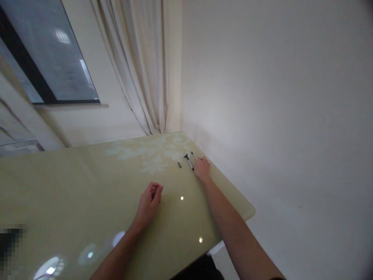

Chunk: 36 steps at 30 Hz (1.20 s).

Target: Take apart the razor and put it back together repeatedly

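Note:
A razor (189,162) with a dark head and a light handle lies on the glossy tabletop (101,186). Just left of it is a small dark green piece (179,165). To the razor's right, my right hand (202,168) has its fingers closed on a thin, dark-tipped stick (194,155), whose lower part the hand hides. My left hand (152,196) is over the table, nearer to me and left of these items, its fingers curled together with nothing visible in them.
A bare wall (262,97) runs along the table's right edge. Behind the table hang pale curtains (142,66), with a dark-framed window (58,50) to their left. A blurred dark patch (8,243) is at the lower left.

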Available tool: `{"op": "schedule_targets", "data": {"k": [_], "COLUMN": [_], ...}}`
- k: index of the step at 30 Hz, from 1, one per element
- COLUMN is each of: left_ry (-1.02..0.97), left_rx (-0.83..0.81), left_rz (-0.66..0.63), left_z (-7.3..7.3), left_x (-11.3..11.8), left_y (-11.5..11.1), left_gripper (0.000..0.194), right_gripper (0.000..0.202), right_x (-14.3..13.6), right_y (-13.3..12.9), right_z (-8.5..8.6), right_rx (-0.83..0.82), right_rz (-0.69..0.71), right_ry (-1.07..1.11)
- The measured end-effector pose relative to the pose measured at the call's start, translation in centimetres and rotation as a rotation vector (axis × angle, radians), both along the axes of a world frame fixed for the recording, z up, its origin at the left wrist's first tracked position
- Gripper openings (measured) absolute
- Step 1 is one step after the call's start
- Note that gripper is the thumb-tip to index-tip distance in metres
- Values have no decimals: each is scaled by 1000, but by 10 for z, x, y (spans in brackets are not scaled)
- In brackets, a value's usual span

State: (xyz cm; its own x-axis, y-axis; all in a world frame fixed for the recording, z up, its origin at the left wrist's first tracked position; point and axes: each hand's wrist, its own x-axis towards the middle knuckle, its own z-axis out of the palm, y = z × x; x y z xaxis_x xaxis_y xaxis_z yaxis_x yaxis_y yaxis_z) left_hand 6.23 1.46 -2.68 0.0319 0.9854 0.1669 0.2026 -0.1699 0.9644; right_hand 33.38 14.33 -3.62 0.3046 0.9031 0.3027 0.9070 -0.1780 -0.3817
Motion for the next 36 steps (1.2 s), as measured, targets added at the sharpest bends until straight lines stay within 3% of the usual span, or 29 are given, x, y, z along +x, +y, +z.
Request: {"op": "schedule_targets", "data": {"k": [8, 13, 17, 22, 28, 32, 34, 36], "left_ry": [196, 640, 778, 861, 898, 893, 879, 872], "left_rx": [85, 61, 92, 76, 70, 133, 175, 189], "left_rz": [-11, -88, -49, 36, 40, 3, -25, -7], "left_z": [-4, -1, 6, 10, 9, 7, 7, 7], "left_x": [-2, 8, 33, 66, 80, 68, 44, 6], "left_y": [5, 28, 68, 115, 134, 124, 116, 107], "left_gripper": [52, 33, 41, 68, 42, 32, 31, 33], "right_gripper": [36, 39, 33, 30, 27, 23, 23, 20], "right_x": [13, 0, -24, -35, -25, -21, -20, -19], "right_y": [-9, -26, -35, -38, -32, -30, -28, -27], "right_z": [18, 35, 36, 28, 22, 12, 8, 7], "right_rx": [174, 363, 230, 92, 142, 148, 114, 83], "right_rz": [15, 92, 137, 201, 179, 168, 153, 135], "right_ry": [155, 242, 91, -17, -58, -91, -90, -95]}}
